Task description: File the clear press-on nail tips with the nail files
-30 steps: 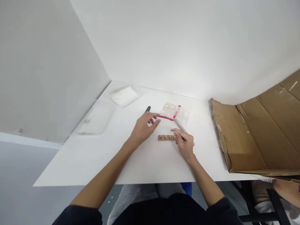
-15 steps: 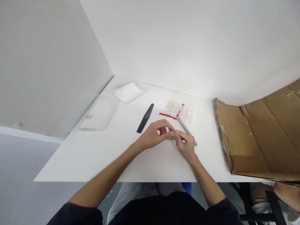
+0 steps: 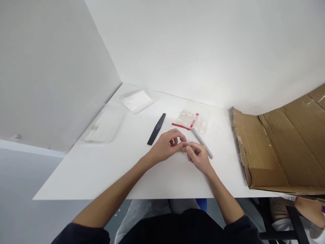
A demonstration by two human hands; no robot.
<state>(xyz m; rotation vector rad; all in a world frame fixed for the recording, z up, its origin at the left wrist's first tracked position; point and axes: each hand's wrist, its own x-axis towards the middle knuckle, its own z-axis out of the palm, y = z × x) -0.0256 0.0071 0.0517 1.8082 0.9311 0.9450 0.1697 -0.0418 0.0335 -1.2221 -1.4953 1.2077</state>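
Observation:
Fingertips of my left hand [image 3: 167, 145] and my right hand [image 3: 199, 156] meet over the middle of the table, both pinched. Whatever lies between them is too small and covered to name. Just under the fingers shows the edge of a small tan piece [image 3: 182, 149], mostly hidden. A black nail file [image 3: 156, 129] rests to the left of my left hand. Beyond my right hand a thin silver rod [image 3: 202, 143] lies aslant. Behind the hands is a clear bag with red strips [image 3: 186, 118], holding pale round pieces.
A clear packet with white contents [image 3: 137, 100] lies at the back left of the white table [image 3: 101, 176]. Nearer the left wall is a clear plastic pouch or case [image 3: 101, 130]. An open cardboard box [image 3: 271, 159] takes up the right side. Part of another person shows at lower right.
My right hand's fingers have curled in and shifted slightly left against my left fingertips. The shiny bit seen between the hands before is now mostly covered. The view has shifted a little.

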